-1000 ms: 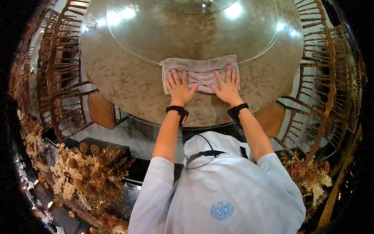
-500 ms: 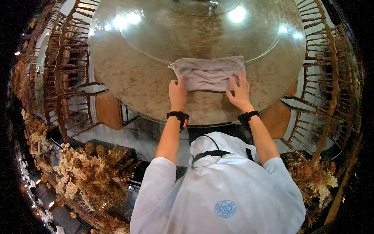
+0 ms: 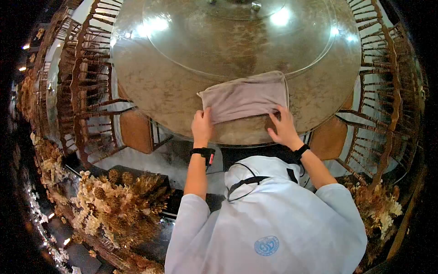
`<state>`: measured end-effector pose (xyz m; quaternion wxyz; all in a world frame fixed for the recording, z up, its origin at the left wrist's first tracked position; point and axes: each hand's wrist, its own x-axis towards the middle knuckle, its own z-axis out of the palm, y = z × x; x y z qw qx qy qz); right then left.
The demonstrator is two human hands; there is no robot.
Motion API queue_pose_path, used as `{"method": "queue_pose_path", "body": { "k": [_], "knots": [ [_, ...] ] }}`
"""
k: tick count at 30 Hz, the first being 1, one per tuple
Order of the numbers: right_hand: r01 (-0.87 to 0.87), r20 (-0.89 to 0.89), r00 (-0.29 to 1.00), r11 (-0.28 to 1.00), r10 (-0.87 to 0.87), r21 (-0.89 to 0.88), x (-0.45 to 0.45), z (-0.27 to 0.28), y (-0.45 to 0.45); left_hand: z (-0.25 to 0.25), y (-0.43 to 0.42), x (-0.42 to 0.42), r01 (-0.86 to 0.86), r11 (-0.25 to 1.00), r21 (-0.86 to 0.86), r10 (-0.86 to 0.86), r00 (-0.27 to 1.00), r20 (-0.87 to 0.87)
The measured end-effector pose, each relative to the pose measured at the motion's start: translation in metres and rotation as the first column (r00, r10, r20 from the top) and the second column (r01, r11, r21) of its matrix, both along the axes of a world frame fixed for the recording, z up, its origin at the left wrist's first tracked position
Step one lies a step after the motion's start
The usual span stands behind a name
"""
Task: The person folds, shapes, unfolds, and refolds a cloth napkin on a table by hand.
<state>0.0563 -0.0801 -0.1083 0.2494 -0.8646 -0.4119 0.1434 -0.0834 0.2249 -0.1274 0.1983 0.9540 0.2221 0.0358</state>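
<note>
A pinkish-grey cloth (image 3: 246, 98) lies folded into a rough rectangle near the front edge of a round table (image 3: 164, 98) with a marbled brown top. Closed at the cloth's lower left corner, my left hand (image 3: 201, 129) has its thumb over the edge. At the lower right corner, my right hand (image 3: 286, 130) rests its fingertips on the cloth. Its thumb is spread away from the fingers, off the cloth.
A clear turntable (image 3: 182, 61) covers the table's middle. Wooden spindle-backed chairs with tan seats (image 3: 136, 131) (image 3: 328, 137) stand on both sides. Dried flowers (image 3: 114, 201) fill the lower left, and more flowers (image 3: 374, 205) are at lower right.
The cloth has gone from rumpled to smoother and now slants, its right side higher. Both hands have come down toward the table's front edge, and the view has shifted slightly.
</note>
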Motion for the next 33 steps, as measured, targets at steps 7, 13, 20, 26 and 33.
{"method": "queue_pose_path", "body": {
  "k": [7,13,20,26,33],
  "knots": [
    [-0.132,-0.07,0.99,0.986,0.125,-0.106,-0.044,0.0,0.062,-0.004,0.076,-0.005,0.075,0.986,0.149,-0.072,0.997,-0.026],
    [-0.059,-0.074,0.996,0.99,0.05,-0.127,-0.045,-0.008,0.168,-0.006,0.182,0.038,0.154,0.943,0.295,-0.168,0.985,0.024],
    [0.35,0.09,0.937,0.916,-0.338,-0.198,-0.012,-0.022,0.266,-0.015,0.25,0.133,0.09,0.958,0.272,-0.136,0.979,0.152],
    [0.401,0.148,0.915,0.887,-0.375,-0.23,-0.013,-0.02,0.268,-0.028,0.249,0.131,-0.041,0.992,0.121,0.012,0.973,0.231],
    [0.401,0.172,0.913,0.892,-0.371,-0.21,-0.012,-0.023,0.266,-0.029,0.264,0.134,0.02,0.996,0.089,-0.039,0.976,0.216]
  ]
}}
